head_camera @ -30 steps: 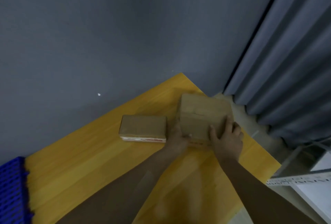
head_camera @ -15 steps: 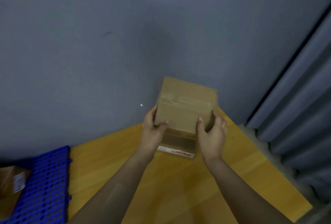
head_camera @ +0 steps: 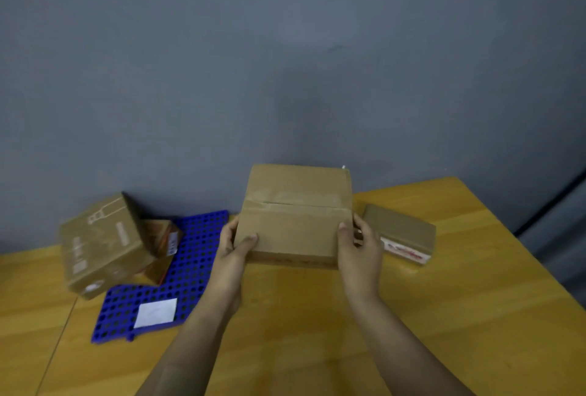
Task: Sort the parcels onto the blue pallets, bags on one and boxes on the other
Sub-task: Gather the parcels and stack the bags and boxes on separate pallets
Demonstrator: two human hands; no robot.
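I see the left hand and the right hand clasping a plain cardboard box by its two sides, thumbs over the top face, held above the yellow floor and in front of the grey wall. Left of this box lies the blue pallet, perforated, with a white label near its front edge. A large printed carton sits tilted on the pallet's far left part, with smaller boxes wedged against it; their count is hard to tell through the blur. Right of the held box, a flat parcel rests on the floor, partly covered by the right hand. The held box hides the pallet's right corner.
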